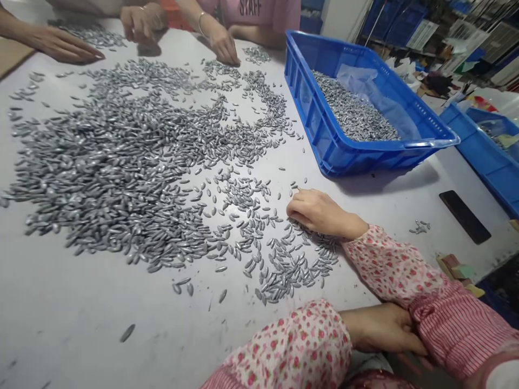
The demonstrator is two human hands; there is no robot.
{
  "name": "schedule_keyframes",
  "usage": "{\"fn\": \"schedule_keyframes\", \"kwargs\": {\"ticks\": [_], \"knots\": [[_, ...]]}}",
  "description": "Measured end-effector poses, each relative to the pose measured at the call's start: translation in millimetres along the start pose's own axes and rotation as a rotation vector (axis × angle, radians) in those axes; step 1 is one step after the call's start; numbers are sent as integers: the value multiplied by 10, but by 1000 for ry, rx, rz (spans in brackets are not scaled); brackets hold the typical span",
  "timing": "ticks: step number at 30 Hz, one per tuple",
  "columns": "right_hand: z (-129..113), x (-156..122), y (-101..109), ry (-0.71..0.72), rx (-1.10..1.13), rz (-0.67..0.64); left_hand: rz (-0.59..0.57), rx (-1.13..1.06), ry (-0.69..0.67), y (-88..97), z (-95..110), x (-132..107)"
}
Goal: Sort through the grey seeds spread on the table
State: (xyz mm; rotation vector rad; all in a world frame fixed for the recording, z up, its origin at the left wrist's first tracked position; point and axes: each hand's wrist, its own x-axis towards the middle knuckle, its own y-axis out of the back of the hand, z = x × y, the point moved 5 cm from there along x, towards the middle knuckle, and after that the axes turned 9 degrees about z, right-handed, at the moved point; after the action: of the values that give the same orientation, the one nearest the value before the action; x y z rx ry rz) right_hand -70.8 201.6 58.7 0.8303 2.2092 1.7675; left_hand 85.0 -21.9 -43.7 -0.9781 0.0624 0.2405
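Small silver-grey spindle-shaped pieces (121, 167) lie in a wide heap on the white table (73, 319). My right hand (318, 212) rests on the table among a thinner scatter of these pieces, its fingers curled down and pressed together. The fingertips face away, so whatever they pinch is hidden. Below my right forearm, my left hand (383, 328) lies near the table's front edge with its fingers stretched out, partly covered by the right sleeve. I see nothing held in it. Both forearms wear floral sleeve covers (298, 343).
A blue crate (352, 154) holding more pieces and a plastic bag stands at the back right, with another blue crate (482, 154) beyond it. A black phone (465, 216) lies on the right. Across the table, co-workers' hands (221, 44) touch or hover near the pieces.
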Motion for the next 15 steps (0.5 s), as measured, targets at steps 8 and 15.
{"fn": "schedule_keyframes", "kwargs": {"ticks": [8, 15], "knots": [[-923, -262, -129, 437, 102, -132, -63, 41, -56, -33, 15, -33], [-299, -165, -112, 37, 138, 36, -21, 13, 12, 0, -13, -62]]}}
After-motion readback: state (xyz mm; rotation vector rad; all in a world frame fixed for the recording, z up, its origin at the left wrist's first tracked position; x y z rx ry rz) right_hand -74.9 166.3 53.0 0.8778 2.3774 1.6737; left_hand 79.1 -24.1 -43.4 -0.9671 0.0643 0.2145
